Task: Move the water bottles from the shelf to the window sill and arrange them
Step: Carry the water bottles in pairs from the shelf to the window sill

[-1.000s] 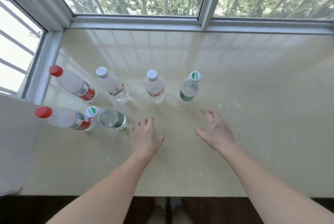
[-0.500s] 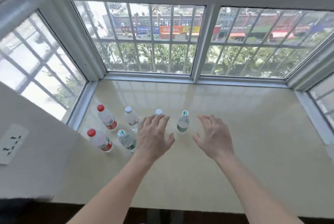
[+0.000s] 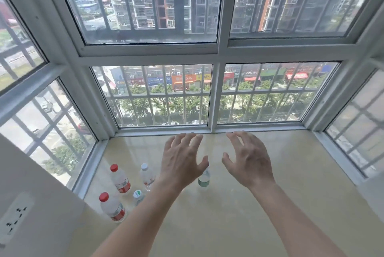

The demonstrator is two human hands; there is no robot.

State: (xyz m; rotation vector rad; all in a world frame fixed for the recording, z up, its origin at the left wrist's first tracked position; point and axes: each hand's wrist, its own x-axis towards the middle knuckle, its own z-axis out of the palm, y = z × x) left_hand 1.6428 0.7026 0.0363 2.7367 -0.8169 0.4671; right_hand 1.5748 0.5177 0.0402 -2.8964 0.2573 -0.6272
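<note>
Several water bottles stand upright on the beige window sill (image 3: 239,204) at its left side. Two have red caps: one at the back (image 3: 120,179) and one at the front (image 3: 112,207). A white-capped bottle (image 3: 147,176) stands beside the back one. My left forearm partly covers a green-capped bottle (image 3: 138,195). A green-labelled bottle (image 3: 204,179) shows between my hands. My left hand (image 3: 180,163) and my right hand (image 3: 248,163) hover above the sill, fingers spread, holding nothing. Another bottle is hidden behind my left hand.
White window frames with barred glass (image 3: 162,94) close the sill on three sides. A white wall with a socket (image 3: 14,221) stands at the left. The right part of the sill holds no objects.
The view has tilted upward, showing more of the window and buildings. Both hands have risen from near the sill surface and now hover in front of the bottles.
</note>
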